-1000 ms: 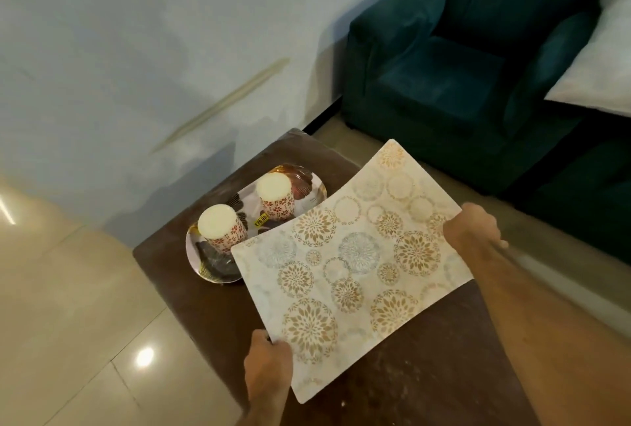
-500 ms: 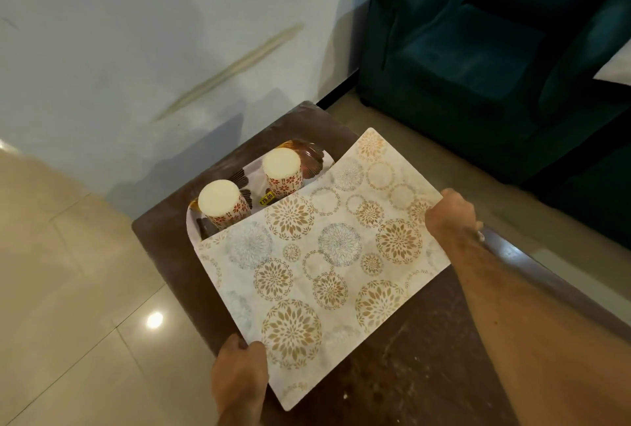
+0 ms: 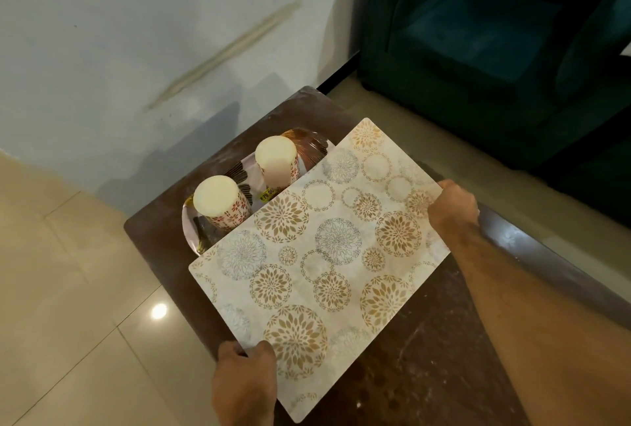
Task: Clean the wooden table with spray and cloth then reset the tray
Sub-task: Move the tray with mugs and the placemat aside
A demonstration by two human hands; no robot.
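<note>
— Where do we have the placemat?

— Between our two hands, over the wooden table. Our left hand clamps the mat's near short edge, thumb on top and fingers underneath. Our right hand is closed on the far short edge, knuckles up. Whether the mat touches the tabletop or is raised off it, we cannot tell.

— And the tray?

— At the table's far corner, by the wall. The mat's long edge covers the tray's near side, so only part of its rim shows. Two candles stand upright on it, one beside the other.

— Any writing we can read?

— A small yellow sticker on the tray peeks out at the mat's edge. It seems to carry a price, something like "79", but the rest is too small for us.

— Materials and shapes?

— The mat is a flat, stiff rectangle with rounded corners, pale and marbled, printed with gold and grey flower circles. The candles are cream cylinders wrapped in a red floral print. The tray looks oval and glossy, with dark and copper leaf patterns. The table is dark brown, streaked with pale dusty marks. A teal upholstered armchair stands beyond it on a glossy beige tile floor.
</note>
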